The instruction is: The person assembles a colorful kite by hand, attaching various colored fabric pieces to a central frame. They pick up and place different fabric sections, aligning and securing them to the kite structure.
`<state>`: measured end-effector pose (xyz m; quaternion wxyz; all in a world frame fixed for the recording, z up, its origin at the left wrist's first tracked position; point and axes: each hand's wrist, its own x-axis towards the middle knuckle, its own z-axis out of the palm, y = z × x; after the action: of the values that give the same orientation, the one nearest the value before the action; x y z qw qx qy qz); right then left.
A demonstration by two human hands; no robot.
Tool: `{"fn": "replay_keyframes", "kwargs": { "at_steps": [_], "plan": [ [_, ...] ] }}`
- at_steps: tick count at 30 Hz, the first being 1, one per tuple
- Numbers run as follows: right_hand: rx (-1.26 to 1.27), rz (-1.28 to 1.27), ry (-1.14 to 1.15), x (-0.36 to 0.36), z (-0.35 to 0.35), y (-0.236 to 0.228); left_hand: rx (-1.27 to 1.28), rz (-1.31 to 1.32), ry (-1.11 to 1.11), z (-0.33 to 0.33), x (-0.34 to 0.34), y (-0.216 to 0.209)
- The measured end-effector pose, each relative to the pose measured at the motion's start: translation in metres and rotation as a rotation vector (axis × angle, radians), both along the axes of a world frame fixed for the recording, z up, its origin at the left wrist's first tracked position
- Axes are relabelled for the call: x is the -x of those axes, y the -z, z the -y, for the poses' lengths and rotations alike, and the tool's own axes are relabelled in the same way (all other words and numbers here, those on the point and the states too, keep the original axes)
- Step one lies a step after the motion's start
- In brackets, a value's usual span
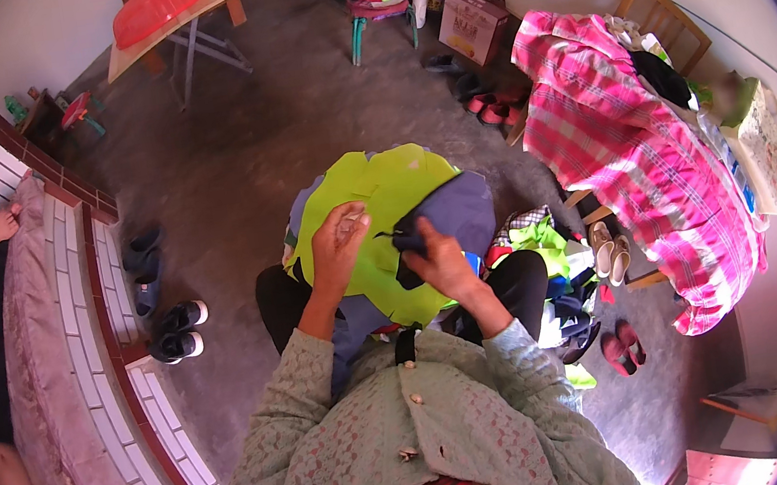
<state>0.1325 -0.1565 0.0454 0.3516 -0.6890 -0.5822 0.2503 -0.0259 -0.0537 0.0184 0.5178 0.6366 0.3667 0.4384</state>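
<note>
On my feed, the bare right hand [442,263] clutches a crumpled black cloth [404,238] over flat lime-green fabric pieces [380,181]; the bare left hand [335,242], apart from it, curls above them, its hold unclear to me. Farther out, right of that fabric, drapes a pink plaid cloth [612,149].
</note>
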Motion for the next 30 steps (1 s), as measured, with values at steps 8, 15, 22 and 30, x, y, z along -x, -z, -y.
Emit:
{"fn": "replay_keyframes", "kwargs": {
  "at_steps": [8, 15, 22, 30],
  "plan": [
    [-0.088, 0.084, -0.028, 0.018, -0.001, 0.050, -0.009, -0.268, 0.062, 0.009, -0.013, 0.012],
    [-0.121, 0.095, -0.069, 0.014, -0.002, 0.057, -0.173, -0.591, 0.036, 0.013, -0.034, -0.006],
    [-0.013, -0.206, -0.055, 0.010, 0.001, 0.039, 0.202, -0.157, -0.049, -0.016, -0.024, 0.017],
    [-0.038, -0.437, -0.065, 0.007, 0.002, 0.053, 0.493, 0.063, -0.106, -0.028, -0.006, 0.007]
  ]
}}
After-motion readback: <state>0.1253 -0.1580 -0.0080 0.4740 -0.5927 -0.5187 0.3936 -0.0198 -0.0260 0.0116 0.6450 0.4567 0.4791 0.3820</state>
